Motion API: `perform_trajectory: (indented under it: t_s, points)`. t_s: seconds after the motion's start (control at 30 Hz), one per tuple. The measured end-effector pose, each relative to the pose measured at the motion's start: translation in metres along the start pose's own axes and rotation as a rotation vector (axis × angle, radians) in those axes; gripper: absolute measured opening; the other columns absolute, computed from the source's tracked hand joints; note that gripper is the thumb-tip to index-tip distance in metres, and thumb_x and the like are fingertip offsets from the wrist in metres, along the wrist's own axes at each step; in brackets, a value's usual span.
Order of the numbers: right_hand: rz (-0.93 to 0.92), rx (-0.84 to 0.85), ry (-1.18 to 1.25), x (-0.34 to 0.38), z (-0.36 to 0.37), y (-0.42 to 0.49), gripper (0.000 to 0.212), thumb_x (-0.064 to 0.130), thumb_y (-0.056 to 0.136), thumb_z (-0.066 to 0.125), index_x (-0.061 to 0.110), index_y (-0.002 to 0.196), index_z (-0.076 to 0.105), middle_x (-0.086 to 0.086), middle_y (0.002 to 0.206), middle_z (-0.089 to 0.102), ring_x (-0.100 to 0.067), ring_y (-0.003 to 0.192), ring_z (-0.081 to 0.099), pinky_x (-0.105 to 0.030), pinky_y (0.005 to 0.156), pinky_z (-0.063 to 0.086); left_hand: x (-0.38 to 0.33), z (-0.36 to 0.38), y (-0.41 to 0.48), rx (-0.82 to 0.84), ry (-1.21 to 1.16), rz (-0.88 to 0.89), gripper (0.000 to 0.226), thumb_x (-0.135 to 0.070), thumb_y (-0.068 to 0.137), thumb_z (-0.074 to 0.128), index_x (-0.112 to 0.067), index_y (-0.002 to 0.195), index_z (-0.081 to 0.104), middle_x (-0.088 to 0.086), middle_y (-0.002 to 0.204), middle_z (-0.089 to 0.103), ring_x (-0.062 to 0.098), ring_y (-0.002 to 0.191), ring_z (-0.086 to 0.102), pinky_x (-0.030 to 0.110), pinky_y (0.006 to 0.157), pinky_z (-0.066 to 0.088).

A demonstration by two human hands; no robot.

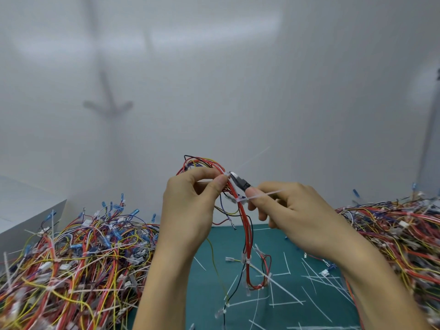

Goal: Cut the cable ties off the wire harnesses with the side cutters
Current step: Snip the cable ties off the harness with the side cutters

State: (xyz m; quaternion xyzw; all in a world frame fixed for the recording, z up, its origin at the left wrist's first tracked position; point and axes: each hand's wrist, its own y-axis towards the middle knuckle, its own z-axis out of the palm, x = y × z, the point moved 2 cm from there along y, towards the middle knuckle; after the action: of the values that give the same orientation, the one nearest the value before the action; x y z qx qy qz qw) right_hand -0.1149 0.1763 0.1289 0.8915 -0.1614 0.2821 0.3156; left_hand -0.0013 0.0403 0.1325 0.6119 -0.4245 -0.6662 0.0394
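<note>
Two hands raised, left hand (190,203) pinching harness (245,225), right hand (292,215) gripping side cutters (239,180)

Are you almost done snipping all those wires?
Not nearly. Done: cut ties lie loose on the green mat. In hand: the left hand pinches one harness while the right hand holds the side cutters at a tie on it. Left: lower ties on that harness, plus the left pile, where ties show, and the right pile.

Raised left hand (190,201) faces right hand (292,210) (both pinching).
</note>
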Motion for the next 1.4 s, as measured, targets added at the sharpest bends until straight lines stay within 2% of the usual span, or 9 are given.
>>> perform_trajectory:
  t_s: [0.17,0.3,0.37,0.43,0.57,0.7,0.83,1.1,1.4]
  points:
    - [-0.017,-0.006,0.007,0.0018,0.0014,0.0003,0.049,0.076,0.081,0.032,0.039,0.075,0.063,0.014,0.070,0.063,-0.011,0.063,0.059,-0.039,0.066,0.051,0.0001,0.0006,0.0001,0.001,0.017,-0.002,0.007,-0.021,0.089,0.070,-0.018,0.084,0.074,0.002,0.074,0.074,0.030,0.080,0.067,0.032,0.071,0.051]
    - [-0.033,-0.009,0.005,0.0034,0.0016,-0.0007,0.054,0.078,0.079,0.031,0.034,0.073,0.063,0.006,0.065,0.062,-0.019,0.062,0.059,-0.042,0.063,0.051,-0.0006,0.0003,-0.0007,0.007,0.034,0.004,0.007,-0.021,0.089,0.070,-0.019,0.084,0.074,0.003,0.074,0.074,0.030,0.080,0.067,0.038,0.074,0.053]
    - [-0.033,-0.011,0.006,0.0038,0.0017,-0.0006,0.055,0.077,0.079,0.032,0.032,0.072,0.063,0.009,0.063,0.061,-0.021,0.061,0.058,-0.042,0.061,0.050,-0.0002,0.0000,-0.0005,0.007,0.045,0.005,0.007,-0.022,0.089,0.070,-0.020,0.084,0.074,0.002,0.073,0.074,0.028,0.079,0.068,0.039,0.075,0.054]
    - [-0.029,-0.010,0.000,0.0039,0.0015,-0.0006,0.054,0.077,0.079,0.032,0.032,0.070,0.062,0.011,0.061,0.060,-0.022,0.060,0.057,-0.042,0.060,0.050,0.0008,-0.0003,0.0001,0.004,0.056,0.005,0.007,-0.022,0.089,0.070,-0.020,0.083,0.074,0.000,0.071,0.074,0.021,0.074,0.067,0.030,0.071,0.053]
    - [-0.026,-0.001,-0.017,0.0048,0.0025,-0.0008,0.054,0.075,0.082,0.032,0.029,0.073,0.060,-0.002,0.066,0.060,-0.027,0.062,0.056,-0.046,0.062,0.050,0.0018,-0.0001,0.0006,0.003,0.083,0.007,0.008,-0.022,0.089,0.070,-0.021,0.082,0.073,-0.007,0.064,0.070,0.002,0.059,0.060,0.014,0.060,0.046]
    - [-0.019,0.003,-0.027,0.0053,0.0049,-0.0002,0.055,0.066,0.089,0.036,0.019,0.073,0.059,-0.010,0.069,0.058,-0.029,0.062,0.053,-0.046,0.063,0.050,0.0002,-0.0006,0.0010,0.005,0.108,0.028,0.008,-0.020,0.089,0.070,-0.019,0.082,0.073,-0.006,0.079,0.075,0.006,0.069,0.067,0.024,0.070,0.051]
    - [-0.010,0.012,-0.022,0.0053,0.0067,0.0000,0.051,0.060,0.094,0.039,0.018,0.071,0.059,-0.010,0.068,0.059,-0.029,0.061,0.055,-0.046,0.063,0.050,-0.0008,-0.0012,0.0006,0.001,0.144,0.040,0.008,-0.018,0.088,0.071,-0.019,0.081,0.071,-0.004,0.086,0.075,0.011,0.079,0.071,0.030,0.076,0.054]
    - [0.001,0.021,-0.028,0.0053,0.0076,0.0002,0.053,0.060,0.093,0.036,0.017,0.070,0.059,-0.012,0.066,0.059,-0.027,0.059,0.056,-0.047,0.063,0.050,-0.0006,-0.0014,0.0001,-0.012,0.247,0.076,0.006,-0.020,0.089,0.070,-0.022,0.083,0.070,-0.009,0.078,0.072,0.000,0.074,0.066,0.011,0.064,0.045]
    - [0.017,0.027,-0.015,0.0048,0.0094,0.0007,0.052,0.058,0.096,0.038,0.017,0.070,0.059,-0.013,0.066,0.060,-0.027,0.058,0.056,-0.044,0.061,0.050,-0.0012,-0.0014,0.0003,-0.029,0.319,0.124,0.009,-0.018,0.088,0.070,-0.025,0.082,0.069,-0.011,0.080,0.069,-0.002,0.075,0.064,0.008,0.063,0.043]
